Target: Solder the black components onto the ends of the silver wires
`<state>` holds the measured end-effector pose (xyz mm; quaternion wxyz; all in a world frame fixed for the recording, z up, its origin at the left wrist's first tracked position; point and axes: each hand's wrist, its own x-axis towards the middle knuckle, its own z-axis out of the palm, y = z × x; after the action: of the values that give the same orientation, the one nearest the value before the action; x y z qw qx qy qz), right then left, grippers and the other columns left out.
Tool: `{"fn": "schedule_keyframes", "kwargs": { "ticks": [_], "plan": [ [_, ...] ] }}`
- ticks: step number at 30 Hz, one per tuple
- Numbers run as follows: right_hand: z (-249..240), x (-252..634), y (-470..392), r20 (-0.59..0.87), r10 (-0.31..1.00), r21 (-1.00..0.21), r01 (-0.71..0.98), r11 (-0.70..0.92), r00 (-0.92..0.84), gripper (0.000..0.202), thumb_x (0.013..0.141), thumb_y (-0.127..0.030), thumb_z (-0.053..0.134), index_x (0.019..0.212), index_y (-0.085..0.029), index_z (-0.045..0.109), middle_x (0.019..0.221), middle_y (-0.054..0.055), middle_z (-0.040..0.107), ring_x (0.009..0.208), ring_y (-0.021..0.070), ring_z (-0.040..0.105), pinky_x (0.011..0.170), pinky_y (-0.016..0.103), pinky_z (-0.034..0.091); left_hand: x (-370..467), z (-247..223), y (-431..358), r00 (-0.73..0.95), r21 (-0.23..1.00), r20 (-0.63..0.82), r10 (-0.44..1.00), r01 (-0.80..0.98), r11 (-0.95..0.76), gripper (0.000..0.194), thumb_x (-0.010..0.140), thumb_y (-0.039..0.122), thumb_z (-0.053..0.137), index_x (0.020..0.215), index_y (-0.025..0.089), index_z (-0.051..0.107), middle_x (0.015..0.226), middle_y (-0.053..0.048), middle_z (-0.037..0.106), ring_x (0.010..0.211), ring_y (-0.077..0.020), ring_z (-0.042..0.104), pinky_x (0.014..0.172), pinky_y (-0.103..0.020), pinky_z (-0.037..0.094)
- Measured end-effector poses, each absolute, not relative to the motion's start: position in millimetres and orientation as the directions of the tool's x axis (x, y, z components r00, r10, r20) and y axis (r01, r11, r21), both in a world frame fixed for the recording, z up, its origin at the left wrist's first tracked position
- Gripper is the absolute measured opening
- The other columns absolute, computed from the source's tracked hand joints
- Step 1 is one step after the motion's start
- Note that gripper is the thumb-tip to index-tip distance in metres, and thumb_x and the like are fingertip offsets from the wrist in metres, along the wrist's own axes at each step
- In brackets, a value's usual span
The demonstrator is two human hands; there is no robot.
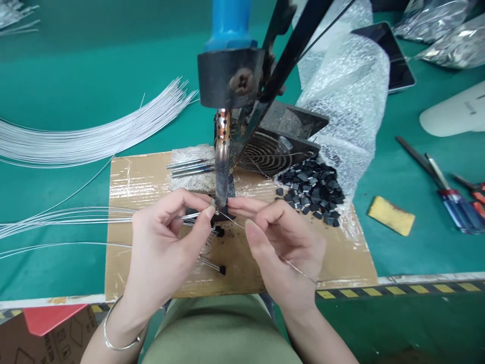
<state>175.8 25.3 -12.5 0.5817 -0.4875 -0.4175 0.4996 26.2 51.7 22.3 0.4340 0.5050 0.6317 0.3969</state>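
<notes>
A soldering iron (223,151) with a blue handle hangs tip down in a black clamp between my hands. My left hand (174,237) is closed in a pinch on a white wire (121,220) just left of the iron's tip. My right hand (284,237) is closed around a thin strand of solder wire (235,221), whose far end reaches the tip. Its long fingers point at the tip, close to a tiny dark piece. The exact contact at the tip is hidden by fingers. Wires with black ends (222,270) lie below my left hand.
Cardboard (242,275) covers the work area. A heap of small black pieces (312,189) lies right of the iron, beside a black fan (276,151). White wires (94,136) spread at left. At right are a yellow sponge (391,216) and a screwdriver (460,210).
</notes>
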Motion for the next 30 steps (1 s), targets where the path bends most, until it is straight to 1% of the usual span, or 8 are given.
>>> {"fn": "schedule_keyframes", "kwargs": {
  "ticks": [8,12,17,20,23,27,30],
  "plan": [
    [-13.4,176.0,25.1,-0.003,0.989,-0.983,-0.184,0.024,0.146,0.023,0.094,-0.005,0.066,0.081,-0.024,0.062,0.116,0.003,0.083,0.109,0.0187,0.08,0.104,0.036,0.064,24.3,20.6,49.4,-0.1,0.941,-0.133,0.986,0.299,0.158,0.015,0.088,0.012,0.077,0.079,0.025,0.077,0.089,0.004,0.079,0.08,-0.0109,0.073,0.07,-0.017,0.055],
    [-13.4,175.3,24.9,-0.002,0.989,-0.981,-0.192,0.027,0.146,0.023,0.094,-0.004,0.066,0.081,-0.024,0.062,0.117,0.004,0.083,0.108,0.0193,0.08,0.104,0.037,0.064,24.1,19.8,49.4,-0.092,0.948,-0.129,0.987,0.281,0.15,0.015,0.089,0.012,0.077,0.08,0.024,0.077,0.09,0.004,0.08,0.081,-0.0103,0.073,0.071,-0.016,0.055],
    [-13.1,175.5,25.5,0.016,0.987,-0.98,-0.192,0.047,0.159,0.023,0.094,-0.004,0.066,0.08,-0.023,0.063,0.114,0.004,0.084,0.107,0.0191,0.081,0.102,0.035,0.065,24.9,19.1,50.1,-0.104,0.946,-0.091,0.99,0.3,0.118,0.017,0.086,0.008,0.077,0.079,0.024,0.077,0.087,0.005,0.079,0.078,-0.009,0.073,0.067,-0.014,0.054],
    [-14.5,175.3,26.0,0.019,0.987,-0.979,-0.196,0.051,0.162,0.024,0.094,-0.003,0.065,0.08,-0.023,0.063,0.114,0.003,0.084,0.106,0.0177,0.081,0.102,0.033,0.064,24.4,17.9,50.7,-0.097,0.945,-0.083,0.992,0.308,0.109,0.017,0.086,0.008,0.076,0.079,0.024,0.077,0.086,0.004,0.079,0.076,-0.0093,0.072,0.066,-0.015,0.054],
    [-16.2,174.6,26.2,0.026,0.986,-0.98,-0.193,0.057,0.163,0.024,0.093,-0.003,0.066,0.081,-0.023,0.064,0.114,0.003,0.083,0.106,0.0177,0.081,0.102,0.033,0.065,23.6,16.8,50.9,-0.084,0.944,-0.077,0.993,0.315,0.1,0.018,0.087,0.008,0.076,0.079,0.024,0.077,0.085,0.004,0.078,0.075,-0.0097,0.072,0.066,-0.016,0.054],
    [-16.1,173.7,25.6,0.024,0.985,-0.982,-0.181,0.055,0.169,0.024,0.092,-0.002,0.067,0.081,-0.024,0.063,0.114,0.004,0.083,0.106,0.0193,0.081,0.101,0.035,0.065,23.3,16.4,50.5,-0.078,0.952,-0.083,0.994,0.289,0.102,0.017,0.088,0.008,0.077,0.08,0.023,0.077,0.088,0.003,0.079,0.079,-0.0097,0.073,0.07,-0.016,0.056],
    [-15.1,173.8,24.9,0.023,0.985,-0.981,-0.185,0.055,0.17,0.024,0.092,-0.003,0.068,0.081,-0.024,0.063,0.114,0.004,0.083,0.106,0.0186,0.081,0.101,0.034,0.065,23.4,16.5,50.3,-0.058,0.958,-0.065,0.996,0.275,0.079,0.016,0.088,0.008,0.077,0.081,0.023,0.077,0.089,0.004,0.079,0.08,-0.0087,0.073,0.072,-0.014,0.055]
  ]
}}
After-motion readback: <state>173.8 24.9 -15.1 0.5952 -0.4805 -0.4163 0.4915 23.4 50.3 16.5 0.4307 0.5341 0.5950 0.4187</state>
